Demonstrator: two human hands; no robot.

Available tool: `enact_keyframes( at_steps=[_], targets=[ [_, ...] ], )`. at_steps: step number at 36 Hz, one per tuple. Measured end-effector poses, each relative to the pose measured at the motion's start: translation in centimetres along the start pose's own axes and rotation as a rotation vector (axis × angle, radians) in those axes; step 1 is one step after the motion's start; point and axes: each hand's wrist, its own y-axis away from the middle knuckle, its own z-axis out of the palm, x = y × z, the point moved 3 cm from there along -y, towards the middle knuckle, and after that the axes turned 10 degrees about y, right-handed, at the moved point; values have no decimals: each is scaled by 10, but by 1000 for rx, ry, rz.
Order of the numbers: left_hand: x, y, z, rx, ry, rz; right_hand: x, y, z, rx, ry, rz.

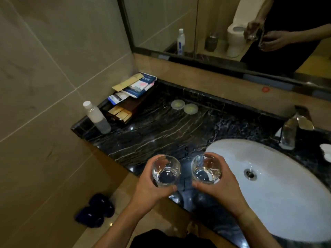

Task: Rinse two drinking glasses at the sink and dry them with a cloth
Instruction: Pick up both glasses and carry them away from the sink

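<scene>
Here, in the head view, the left hand [149,187] grips a clear, round, ribbed drinking glass [166,170], with the fingers wrapped round its lower wall and the thumb along the near side. The right hand [219,183] grips a second clear round drinking glass [206,169] in the same manner, fingers curled over the far rim and side. Both glasses are held upright, side by side, close together but apart, above the front edge of the black veined marble counter [161,133], just left of the white oval sink basin [279,194]. The right glass appears to hold a shallow layer of water; the left cannot be judged.

Handling judgement: each glass is rigid, light enough for one hand, and fragile against the stone counter and ceramic basin. Wet glass is likely slippery, so hold should be taken round the thick lower wall rather than by the thin rim. Contact between the two glasses should be avoided.

The chrome angular tap [291,131] stands behind the basin, well apart from both glasses. A white crumpled item [326,152] at the right edge may be a cloth; this cannot be confirmed. A clear plastic bottle with a white cap [96,117] stands at the far left corner of the counter.
</scene>
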Motion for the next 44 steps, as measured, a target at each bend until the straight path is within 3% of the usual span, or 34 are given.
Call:
enact_keyframes(
  at_steps=[12,28,44],
  targets=[
    [-8,-89,7,-114,-13,-63,22,-40,-2,119,-39,113],
    [-11,-232,-44,-463,-162,-38,27,-93,64,379,42,413],
    [-41,-388,-64,-440,-96,4,33,-246,105,370,79,399]
  ],
)
